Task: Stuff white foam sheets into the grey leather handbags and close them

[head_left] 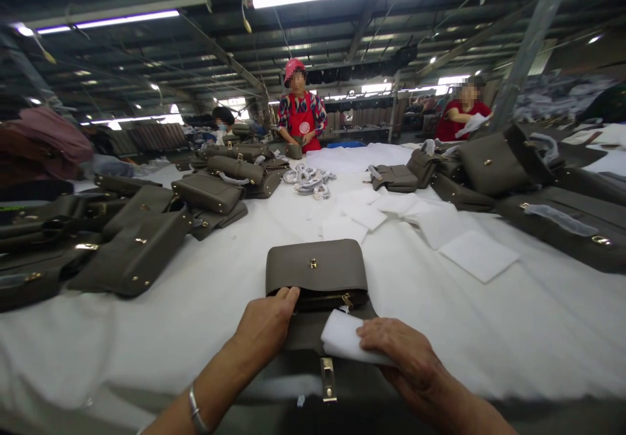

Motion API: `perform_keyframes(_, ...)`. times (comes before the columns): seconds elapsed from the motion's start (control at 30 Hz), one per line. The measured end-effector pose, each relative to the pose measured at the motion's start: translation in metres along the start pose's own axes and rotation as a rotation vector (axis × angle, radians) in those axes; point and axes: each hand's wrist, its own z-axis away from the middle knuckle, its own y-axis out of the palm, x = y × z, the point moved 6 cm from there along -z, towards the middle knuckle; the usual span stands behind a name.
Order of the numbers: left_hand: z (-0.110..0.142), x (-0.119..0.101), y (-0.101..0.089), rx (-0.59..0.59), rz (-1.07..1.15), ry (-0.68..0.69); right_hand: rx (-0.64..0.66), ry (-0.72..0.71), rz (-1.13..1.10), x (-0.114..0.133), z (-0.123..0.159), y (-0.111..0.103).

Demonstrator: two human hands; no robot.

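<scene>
- The brown handbag (315,273) lies on the white-covered counter (205,272), directly before the person; its body is wider from side to side than it is deep, and its mouth (313,300) opens toward the wearer.
- The handbag's flap (303,338) is folded open on the wearer's side of the mouth, its gold clasp plate (328,379) pointing away from the body.
- Left hand (268,321): at the left end of the handbag's mouth, fingers (292,294) bent and touching the lip; the thumb is hidden, so I cannot tell whether they pinch it.
- Right hand (405,351): to the right of the handbag's flap, fingers (374,330) grasping a folded white foam piece (342,334).
- The relation that counts: the foam piece lies just on the wearer's side of the handbag's mouth, toward its right end. Its long axis slants, the free end up and left toward the mouth, the gripped end down and right, while the mouth runs side to side.
- Of the two hands, the left is nearer the handbag's mouth; the right is set off from it by the foam piece.
- A small zipper pull (346,300) hangs at the right of the handbag's mouth, close above the foam piece.
- Beyond the handbag, to its right, flat foam sheets (479,255) lie on the counter.
</scene>
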Motion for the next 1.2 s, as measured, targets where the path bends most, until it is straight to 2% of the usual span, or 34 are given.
perform_keyframes(0.1,-0.016,0.001,-0.003,0.003,-0.101,-0.008,0.011,0.017,-0.036,-0.005,0.001,0.0)
perform_keyframes(0.27,-0.032,-0.001,0.0,0.013,-0.121,0.047,0.047,0.015,-0.073,-0.009,0.001,0.005)
perform_keyframes(0.37,-0.035,-0.002,-0.002,-0.019,-0.13,0.08,0.012,0.002,-0.091,-0.005,0.002,0.001)
perform_keyframes(0.43,-0.038,-0.002,-0.006,-0.056,-0.141,0.103,-0.019,0.046,-0.159,-0.006,0.004,-0.005)
perform_keyframes(0.5,-0.041,0.0,-0.011,-0.088,-0.151,0.135,-0.104,0.211,-0.276,-0.016,0.008,-0.016)
perform_keyframes(0.53,-0.043,0.001,-0.014,-0.102,-0.155,0.151,-0.188,0.33,-0.348,-0.025,0.012,-0.023)
perform_keyframes(0.63,-0.051,0.007,-0.026,-0.146,-0.129,0.18,-0.587,0.651,-0.604,-0.054,0.03,-0.044)
perform_keyframes(0.7,-0.057,0.011,-0.036,-0.166,-0.095,0.182,-0.833,0.748,-0.803,-0.068,0.038,-0.051)
perform_keyframes(0.77,-0.062,0.012,-0.046,-0.172,-0.079,0.192,-0.986,0.767,-0.94,-0.075,0.039,-0.055)
perform_keyframes(0.87,-0.066,0.01,-0.067,-0.185,-0.094,0.23,-1.074,0.751,-0.999,-0.072,0.031,-0.059)
perform_keyframes(1.0,-0.064,0.012,-0.09,-0.124,-0.061,0.278,-1.061,0.703,-1.002,-0.054,0.016,-0.068)
perform_keyframes(1.07,-0.058,0.011,-0.092,-0.023,0.003,0.323,-1.051,0.676,-0.952,-0.045,0.014,-0.076)
perform_keyframes(1.2,-0.037,-0.006,-0.075,0.168,0.175,0.432,-1.078,0.639,-0.841,-0.038,0.019,-0.082)
